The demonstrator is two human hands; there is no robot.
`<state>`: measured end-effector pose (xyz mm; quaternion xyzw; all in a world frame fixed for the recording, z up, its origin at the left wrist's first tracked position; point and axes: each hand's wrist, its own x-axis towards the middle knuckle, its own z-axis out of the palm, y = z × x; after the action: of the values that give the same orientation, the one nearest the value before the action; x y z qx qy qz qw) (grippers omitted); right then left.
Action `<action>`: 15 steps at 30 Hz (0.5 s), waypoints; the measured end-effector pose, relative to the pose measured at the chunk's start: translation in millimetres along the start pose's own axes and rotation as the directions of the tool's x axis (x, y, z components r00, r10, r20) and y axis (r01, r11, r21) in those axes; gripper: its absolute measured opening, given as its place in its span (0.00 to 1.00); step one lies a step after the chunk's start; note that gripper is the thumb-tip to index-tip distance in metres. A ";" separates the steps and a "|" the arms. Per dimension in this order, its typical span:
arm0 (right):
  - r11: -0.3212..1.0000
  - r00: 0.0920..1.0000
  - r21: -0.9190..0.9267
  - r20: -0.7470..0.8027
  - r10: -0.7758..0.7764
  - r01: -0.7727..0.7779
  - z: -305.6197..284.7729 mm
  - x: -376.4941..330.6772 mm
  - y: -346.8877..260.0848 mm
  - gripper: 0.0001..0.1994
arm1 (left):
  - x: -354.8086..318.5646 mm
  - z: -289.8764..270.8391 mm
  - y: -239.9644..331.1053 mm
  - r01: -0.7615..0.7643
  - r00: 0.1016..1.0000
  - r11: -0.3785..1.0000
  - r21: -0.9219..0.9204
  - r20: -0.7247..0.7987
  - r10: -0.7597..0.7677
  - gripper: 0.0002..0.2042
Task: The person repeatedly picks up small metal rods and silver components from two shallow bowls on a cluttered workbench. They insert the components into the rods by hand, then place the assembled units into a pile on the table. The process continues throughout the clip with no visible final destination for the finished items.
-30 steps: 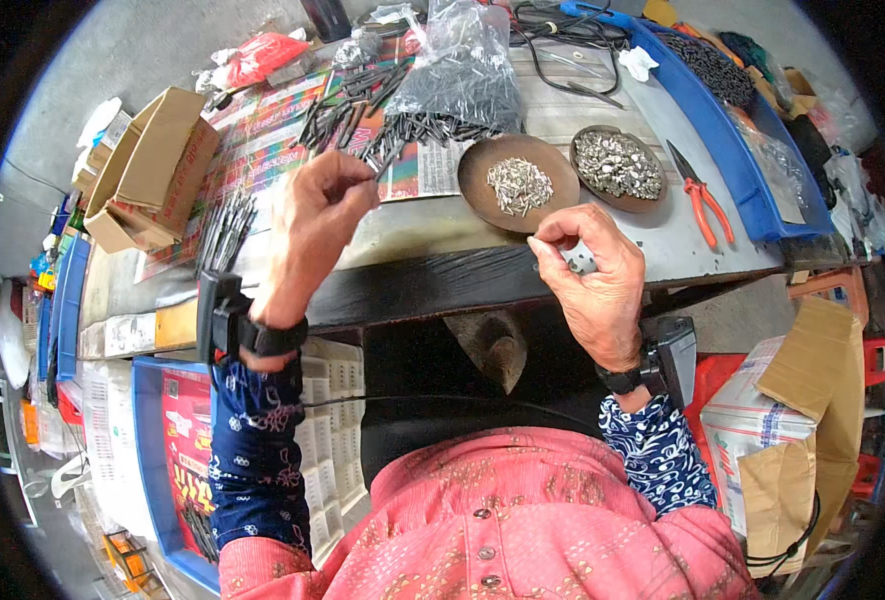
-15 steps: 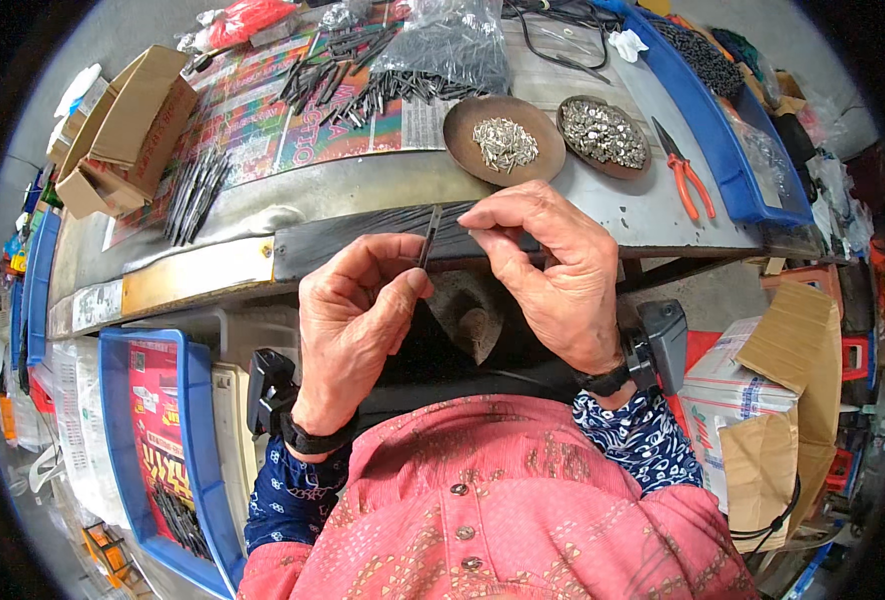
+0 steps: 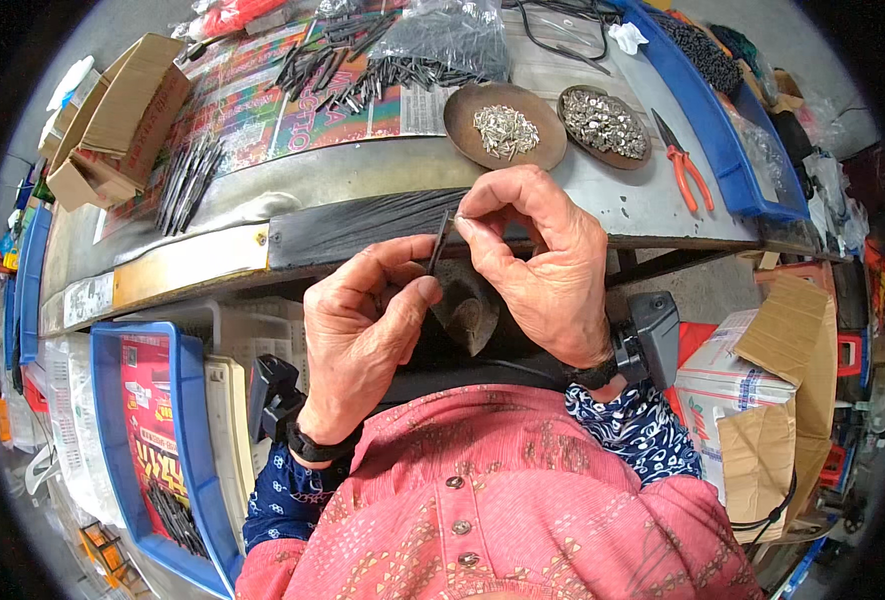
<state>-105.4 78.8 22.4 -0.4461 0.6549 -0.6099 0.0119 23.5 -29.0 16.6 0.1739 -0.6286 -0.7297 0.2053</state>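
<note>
Between thumb and fingers, my left hand (image 3: 368,325) grips a slim dark strip (image 3: 442,242), which stands nearly upright in front of the table's near edge. My right hand (image 3: 548,265) is closed in a pinch at the strip's upper end; whatever its fingertips hold is too small or hidden to name. Just beyond the hands, a round brown dish (image 3: 466,140) holds a heap of small silvery pins (image 3: 506,132). To its right is a second dish (image 3: 573,135) full of small shiny metal pieces (image 3: 605,128).
Orange-handled pliers (image 3: 685,172) lie right of the dishes. Black strips (image 3: 191,185) lie at left, with a larger pile (image 3: 353,75) and a plastic bag (image 3: 453,40) behind. Blue trays (image 3: 198,420) stand lower left and far right (image 3: 753,185). Cardboard boxes (image 3: 128,110) flank both sides.
My right hand has moved left and slightly up, bringing its fingertips to the upper end of the strip. My left hand still holds the strip, shifted slightly right.
</note>
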 end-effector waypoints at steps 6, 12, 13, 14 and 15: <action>0.999 1.000 -0.043 0.008 -0.004 0.004 0.0 -0.5 1.3 0.09 | -1.0 1.6 -2.6 -0.022 1.000 1.000 -0.003 -0.017 0.022 0.13; 0.999 1.000 -0.052 -0.002 0.003 -0.003 1.3 -2.4 4.7 0.09 | -4.9 3.7 -9.0 -0.070 0.995 0.994 0.090 -0.062 0.075 0.14; 0.999 1.000 -0.052 -0.001 -0.003 0.003 1.4 -2.5 5.3 0.09 | -6.1 4.5 -10.8 -0.083 0.993 0.989 0.119 -0.079 0.092 0.14; 0.998 1.000 -0.054 -0.002 -0.010 0.010 1.6 -2.7 6.0 0.09 | -6.8 4.8 -12.7 -0.108 0.988 0.983 0.146 -0.093 0.123 0.15; 0.998 1.000 -0.059 0.002 -0.029 0.029 1.7 -2.6 6.6 0.09 | -5.6 4.4 -14.9 -0.158 0.978 0.958 0.241 -0.096 0.186 0.15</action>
<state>-106.6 78.1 15.2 -0.4558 0.6663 -0.5901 -0.0100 24.8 -20.5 2.5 0.1840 -0.7089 -0.6193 0.2830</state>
